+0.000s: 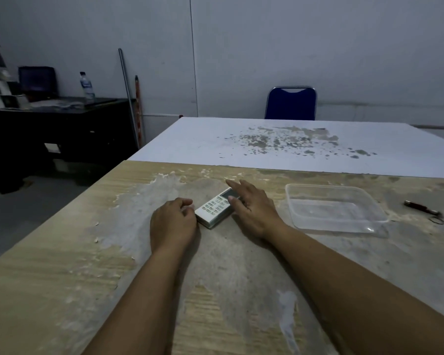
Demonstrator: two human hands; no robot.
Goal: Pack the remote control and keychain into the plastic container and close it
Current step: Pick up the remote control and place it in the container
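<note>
A white remote control (214,208) with grey buttons lies flat on the worn wooden table (62,252), at an angle. My left hand (173,224) has its curled fingers pinched on the remote's near-left end. My right hand (251,208) covers the far end, thumb pressed on its face and fingers along its far side. A clear plastic container (305,221) stands open and empty to the right of my right hand. The keychain (424,210), dark red with a metal ring, lies on the table beyond the container's right side.
A white board (292,144) with peeling patches adjoins the table's far edge, and a blue chair (290,103) stands behind it. At the left, a dark desk (62,124) carries a water bottle (86,85) and clutter. The table's left edge drops to the floor.
</note>
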